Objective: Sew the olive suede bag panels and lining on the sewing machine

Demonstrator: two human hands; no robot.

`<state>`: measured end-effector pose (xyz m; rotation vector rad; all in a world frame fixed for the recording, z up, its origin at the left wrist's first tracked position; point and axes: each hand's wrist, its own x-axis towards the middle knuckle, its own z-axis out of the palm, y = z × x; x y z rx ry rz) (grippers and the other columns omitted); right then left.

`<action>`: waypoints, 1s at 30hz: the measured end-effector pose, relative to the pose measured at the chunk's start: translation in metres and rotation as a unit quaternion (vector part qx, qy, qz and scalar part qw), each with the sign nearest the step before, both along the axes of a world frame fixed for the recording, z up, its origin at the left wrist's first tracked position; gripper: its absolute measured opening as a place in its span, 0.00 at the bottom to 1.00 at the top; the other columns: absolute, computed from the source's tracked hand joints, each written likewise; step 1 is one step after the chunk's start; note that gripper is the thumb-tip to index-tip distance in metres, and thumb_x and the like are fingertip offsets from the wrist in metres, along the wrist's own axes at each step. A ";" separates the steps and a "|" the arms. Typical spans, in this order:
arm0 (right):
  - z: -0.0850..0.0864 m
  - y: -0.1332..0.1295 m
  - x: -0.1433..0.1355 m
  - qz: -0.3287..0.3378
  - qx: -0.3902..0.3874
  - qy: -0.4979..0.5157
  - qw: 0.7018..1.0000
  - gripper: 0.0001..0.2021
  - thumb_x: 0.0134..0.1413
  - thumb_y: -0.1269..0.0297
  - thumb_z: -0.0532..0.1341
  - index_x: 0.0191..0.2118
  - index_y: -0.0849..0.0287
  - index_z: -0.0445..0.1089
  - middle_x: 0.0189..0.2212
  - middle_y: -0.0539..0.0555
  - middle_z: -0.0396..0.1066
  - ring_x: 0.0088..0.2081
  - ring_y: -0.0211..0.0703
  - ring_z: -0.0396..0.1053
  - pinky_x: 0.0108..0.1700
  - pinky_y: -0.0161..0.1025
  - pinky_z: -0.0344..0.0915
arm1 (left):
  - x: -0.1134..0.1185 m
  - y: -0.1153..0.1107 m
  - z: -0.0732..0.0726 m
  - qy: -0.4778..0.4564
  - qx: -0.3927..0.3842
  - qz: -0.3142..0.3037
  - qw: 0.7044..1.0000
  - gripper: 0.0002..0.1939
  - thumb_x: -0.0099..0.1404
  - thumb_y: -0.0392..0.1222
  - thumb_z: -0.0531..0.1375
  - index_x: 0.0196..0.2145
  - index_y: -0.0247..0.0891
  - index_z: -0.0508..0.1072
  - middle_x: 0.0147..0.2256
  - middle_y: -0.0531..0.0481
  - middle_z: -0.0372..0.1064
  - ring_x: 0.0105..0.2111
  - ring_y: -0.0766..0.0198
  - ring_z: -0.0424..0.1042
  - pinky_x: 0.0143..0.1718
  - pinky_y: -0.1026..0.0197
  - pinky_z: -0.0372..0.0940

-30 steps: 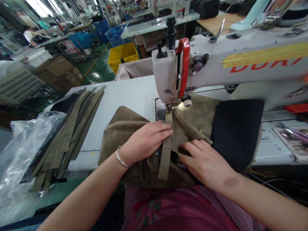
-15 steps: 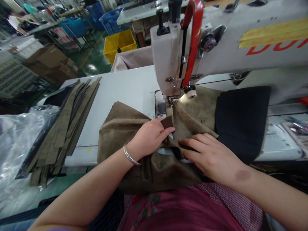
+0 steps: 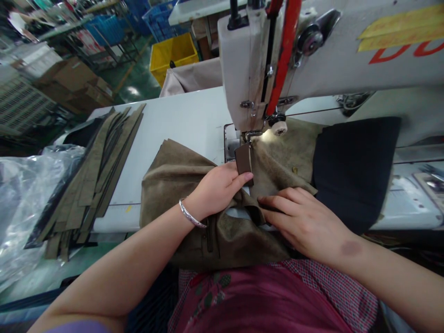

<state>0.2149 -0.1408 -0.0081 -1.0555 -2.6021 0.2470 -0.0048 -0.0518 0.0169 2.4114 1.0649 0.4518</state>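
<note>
A sewing machine (image 3: 243,69) stands with its presser foot down at the edge of an olive-brown garment (image 3: 173,178), which lies bunched across the machine bed. My left hand (image 3: 218,187) is closed, pinching a small dark brown fabric strip (image 3: 244,162) between thumb and fingers just in front of the presser foot. To the right, my right hand (image 3: 298,217) grips a fold of the same garment, thumb hidden beneath. A dark navy fabric panel (image 3: 354,171) lies flat beyond the right hand, joined to or overlapping the olive cloth; I cannot tell which.
Olive strips (image 3: 93,175) lie piled on the left of the white table (image 3: 187,115), beside clear plastic wrap (image 3: 31,199). Past the table stand a yellow crate (image 3: 173,58), cardboard boxes (image 3: 74,85) and blue baskets (image 3: 107,30). Metal tools (image 3: 432,171) sit at the right.
The brown strip has tilted more upright, showing more of its face, and sits slightly closer to the presser foot. The view has shifted slightly; my right hand keeps its place on the garment.
</note>
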 end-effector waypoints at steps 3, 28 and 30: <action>0.000 0.000 0.000 0.002 -0.002 0.002 1.000 0.15 0.61 0.71 0.53 0.51 0.55 0.70 0.50 0.55 0.70 0.44 0.49 0.62 0.43 0.47 0.60 | 0.000 0.000 0.000 -0.004 -0.005 0.002 1.000 0.23 0.73 0.48 0.49 0.25 0.35 0.70 0.29 0.50 0.68 0.30 0.64 0.69 0.37 0.61 0.63; 0.005 0.007 -0.001 0.034 0.040 0.095 0.994 0.06 0.62 0.70 0.57 0.42 0.60 0.71 0.38 0.52 0.74 0.39 0.42 0.67 0.42 0.42 0.63 | -0.010 -0.007 -0.016 0.031 0.188 -0.145 0.971 0.15 0.68 0.34 0.51 0.46 0.35 0.74 0.40 0.45 0.74 0.44 0.59 0.73 0.50 0.52 0.68; 0.005 0.010 0.000 0.034 0.038 0.090 0.995 0.06 0.62 0.69 0.57 0.42 0.60 0.71 0.37 0.52 0.74 0.39 0.42 0.67 0.42 0.42 0.63 | -0.010 -0.004 -0.017 0.029 0.192 -0.149 0.969 0.14 0.67 0.34 0.51 0.46 0.35 0.74 0.40 0.45 0.74 0.44 0.59 0.73 0.50 0.52 0.68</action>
